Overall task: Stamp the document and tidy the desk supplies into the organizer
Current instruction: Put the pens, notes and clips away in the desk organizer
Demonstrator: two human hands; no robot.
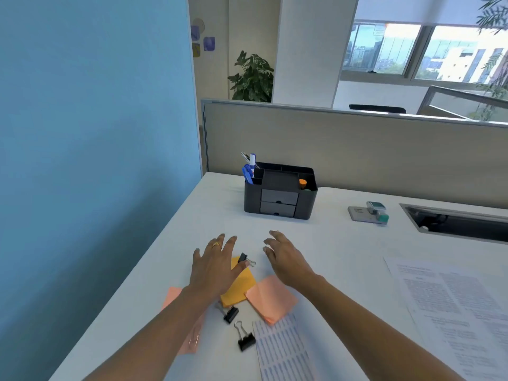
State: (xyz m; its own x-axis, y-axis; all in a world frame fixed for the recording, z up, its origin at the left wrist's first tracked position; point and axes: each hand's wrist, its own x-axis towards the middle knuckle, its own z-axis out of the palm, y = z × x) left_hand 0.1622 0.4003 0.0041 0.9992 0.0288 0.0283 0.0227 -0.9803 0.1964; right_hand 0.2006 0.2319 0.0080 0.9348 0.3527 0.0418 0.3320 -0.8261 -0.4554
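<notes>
My left hand [214, 264] hovers with spread fingers over an orange sticky pad [238, 287]; its thumb tip is beside a black binder clip [245, 259] lying on that pad. My right hand [286, 258] is open, palm down, just right of that clip, holding nothing. A pink sticky pad [270, 299] lies below my right wrist, and another pink pad [189, 339] shows partly under my left forearm. Two more binder clips [230, 314] [245, 338] lie nearer me. The black organizer [280, 192] stands farther back. A stamp [378, 211] rests on its pad at right. The printed document [450, 312] lies at right.
A label sheet [283, 353] lies near the desk's front. Pens [248, 169] stand in the organizer's left slot and an orange-capped item [302, 183] in its right. A cable tray opening [453, 224] is cut into the desk at right. A beige partition [357, 149] backs the desk; a blue wall is left.
</notes>
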